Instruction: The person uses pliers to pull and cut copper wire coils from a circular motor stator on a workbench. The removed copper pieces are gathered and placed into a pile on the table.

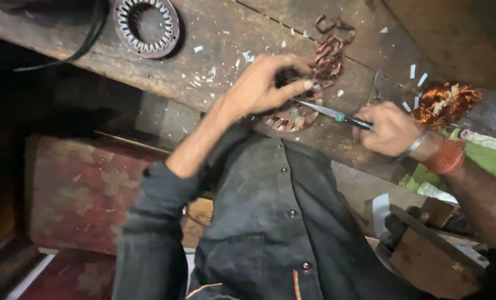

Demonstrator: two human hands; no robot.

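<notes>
My left hand (264, 83) rests on top of a round stator core (292, 118) with copper windings at the near edge of a worn wooden bench (214, 33), fingers curled over it. A thin metal tool with a dark handle (337, 115) is gripped in my right hand (389, 129); its blade points left into the core under my left fingers. My right wrist wears a metal bangle and red thread.
An empty ring-shaped stator (146, 23) lies at the bench's far left beside a black cable (86, 39). Pulled copper wire clumps (328, 53) and a tangled copper bundle (445, 103) lie near white paper scraps. A wooden block (431, 255) stands lower right.
</notes>
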